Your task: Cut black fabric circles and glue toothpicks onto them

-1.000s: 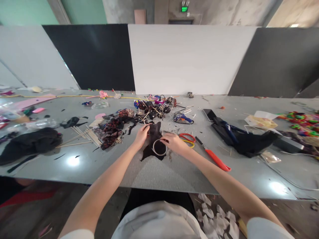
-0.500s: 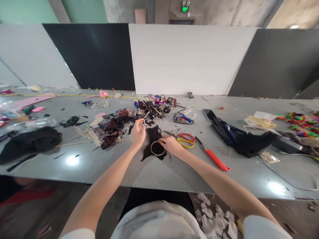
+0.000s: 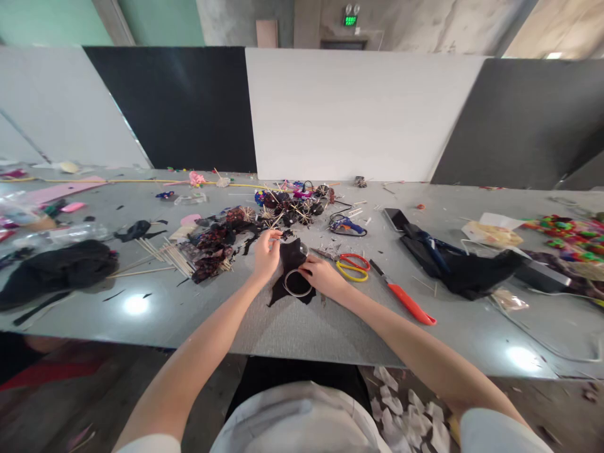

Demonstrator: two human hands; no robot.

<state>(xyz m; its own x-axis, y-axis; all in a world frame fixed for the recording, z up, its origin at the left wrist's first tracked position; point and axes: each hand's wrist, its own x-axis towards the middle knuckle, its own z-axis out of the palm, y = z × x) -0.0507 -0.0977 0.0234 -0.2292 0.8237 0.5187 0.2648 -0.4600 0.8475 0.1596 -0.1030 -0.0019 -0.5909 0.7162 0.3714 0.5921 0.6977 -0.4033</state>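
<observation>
Here, held a thin, pale, round ring [image 3: 285, 287] by its far rim in the right hand [image 3: 319, 275], over black cloth [image 3: 292, 251] on the gray table [image 3: 283, 336]. Noted the cloth as matte and ragged, with pointed corners at the near end. Had the left hand [image 3: 267, 253] curled beside its far end; could not tell its grip.

L hand [image 3: 267, 253] drawn left, from far part of blk cloth [image 3: 292, 253] to just beside it, R hand [image 3: 318, 274] + white ring [image 3: 298, 287] shifted slightly left & nearer vs 1 s ago, scissors' [image 3: 338, 258] blades now visible, prev. hidden by R hand
</observation>
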